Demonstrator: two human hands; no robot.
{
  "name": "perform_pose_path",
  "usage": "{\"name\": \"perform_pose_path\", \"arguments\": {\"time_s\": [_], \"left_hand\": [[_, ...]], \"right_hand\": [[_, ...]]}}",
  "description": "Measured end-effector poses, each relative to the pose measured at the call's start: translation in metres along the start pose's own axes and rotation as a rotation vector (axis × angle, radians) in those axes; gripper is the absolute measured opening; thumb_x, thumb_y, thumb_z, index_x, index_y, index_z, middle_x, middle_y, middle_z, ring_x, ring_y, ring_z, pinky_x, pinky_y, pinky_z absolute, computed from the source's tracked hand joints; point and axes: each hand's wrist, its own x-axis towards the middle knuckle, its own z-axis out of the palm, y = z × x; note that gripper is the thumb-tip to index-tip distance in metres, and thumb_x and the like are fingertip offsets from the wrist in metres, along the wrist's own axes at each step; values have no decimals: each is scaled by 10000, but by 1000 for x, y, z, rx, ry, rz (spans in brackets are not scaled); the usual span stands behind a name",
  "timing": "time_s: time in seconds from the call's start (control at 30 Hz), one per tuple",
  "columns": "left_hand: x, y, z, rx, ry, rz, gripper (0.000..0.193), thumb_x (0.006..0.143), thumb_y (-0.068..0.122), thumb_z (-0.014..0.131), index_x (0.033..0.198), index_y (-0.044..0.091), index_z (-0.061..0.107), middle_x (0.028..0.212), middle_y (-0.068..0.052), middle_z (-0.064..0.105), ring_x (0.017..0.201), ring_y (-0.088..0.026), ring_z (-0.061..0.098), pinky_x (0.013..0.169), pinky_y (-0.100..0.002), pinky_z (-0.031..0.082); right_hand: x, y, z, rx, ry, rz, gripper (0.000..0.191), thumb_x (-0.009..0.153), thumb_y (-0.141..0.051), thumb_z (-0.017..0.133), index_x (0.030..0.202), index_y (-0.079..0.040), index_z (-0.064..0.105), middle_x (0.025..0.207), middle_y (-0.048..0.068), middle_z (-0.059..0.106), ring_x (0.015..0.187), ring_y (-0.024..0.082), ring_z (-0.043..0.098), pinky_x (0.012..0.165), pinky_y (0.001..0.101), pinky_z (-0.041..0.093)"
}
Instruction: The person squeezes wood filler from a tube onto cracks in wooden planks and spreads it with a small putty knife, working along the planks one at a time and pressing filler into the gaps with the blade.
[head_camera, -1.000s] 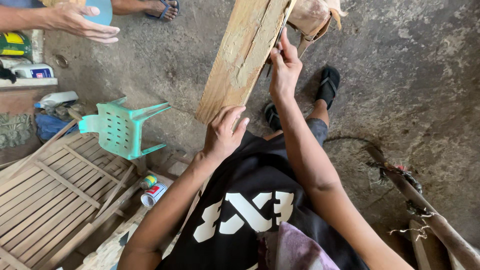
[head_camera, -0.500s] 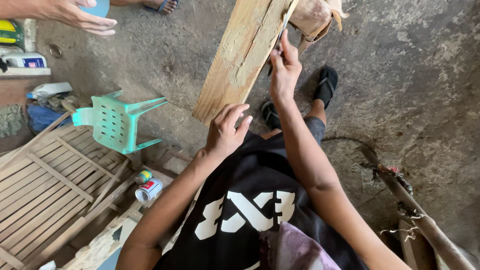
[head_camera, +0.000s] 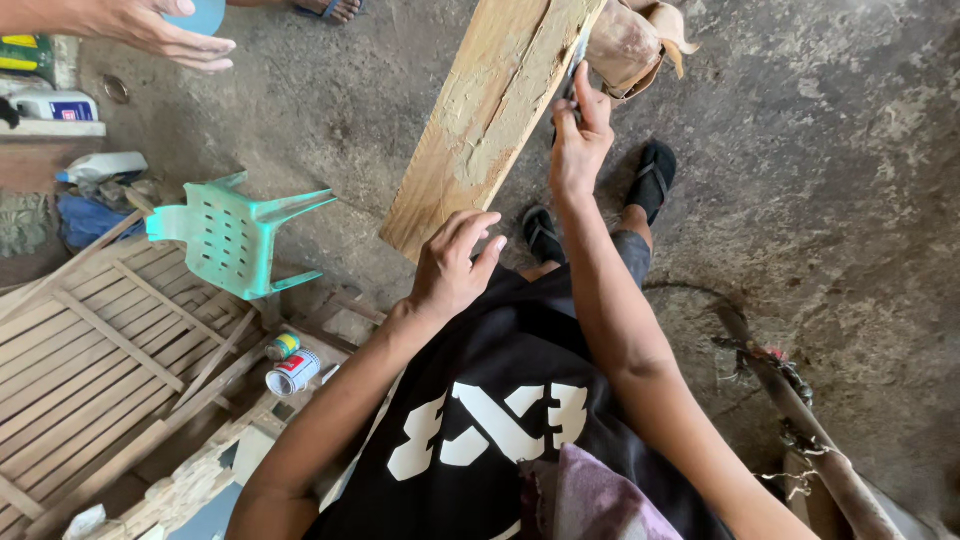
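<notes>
A long wooden plank (head_camera: 485, 110) smeared with pale filler slopes away from me over the concrete floor. My left hand (head_camera: 452, 265) rests on the plank's near end with fingers spread, steadying it. My right hand (head_camera: 578, 140) is closed on a thin metal blade, likely a putty knife (head_camera: 577, 55), pressed along the plank's right edge. My feet in black sandals (head_camera: 652, 178) stand on the floor below the plank.
A mint green plastic chair (head_camera: 232, 235) lies tipped at left beside slatted wooden panels (head_camera: 85, 350). Two small cans (head_camera: 288, 365) sit near them. Another person's hand (head_camera: 160, 30) holds a blue lid at top left. A rusty pipe (head_camera: 800, 420) lies at right.
My right hand has shifted slightly along the plank's edge with the blade. The view has drifted a little; my left hand stays on the plank's end.
</notes>
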Motion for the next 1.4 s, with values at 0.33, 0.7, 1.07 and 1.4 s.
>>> {"name": "perform_pose_path", "arguments": {"time_s": [0.33, 0.7, 1.07, 1.4], "left_hand": [[13, 8, 1, -64, 65, 11, 286, 961, 74, 722, 1222, 15, 621, 1149, -158, 675, 924, -297, 723, 799, -359, 608], [18, 19, 7, -103, 96, 9, 282, 965, 91, 725, 1213, 9, 618, 1135, -157, 670, 930, -318, 717, 795, -363, 609], [14, 21, 6, -96, 174, -50, 275, 967, 87, 724, 1214, 13, 627, 1120, -154, 674, 947, -329, 710, 784, -371, 604], [30, 29, 4, -104, 210, -115, 278, 960, 86, 731, 1209, 16, 630, 1123, -154, 679, 906, -306, 727, 769, -363, 610]], "right_hand": [[-7, -82, -84, -611, -130, -201, 570, 912, 115, 634, 1421, -137, 678, 1119, 68, 542, 984, 155, 553, 884, 291, 505], [68, -172, -72, -1106, -614, -809, 600, 863, 80, 660, 1442, -74, 673, 1103, 118, 545, 994, 273, 519, 825, 387, 523], [148, -159, -82, -1235, -600, -986, 514, 902, 74, 608, 1367, -90, 754, 1070, 72, 515, 1008, 214, 494, 856, 316, 503], [124, -189, -67, -1222, -699, -876, 483, 869, 64, 647, 1310, -95, 764, 1069, 76, 522, 1014, 232, 500, 837, 337, 520]]}}
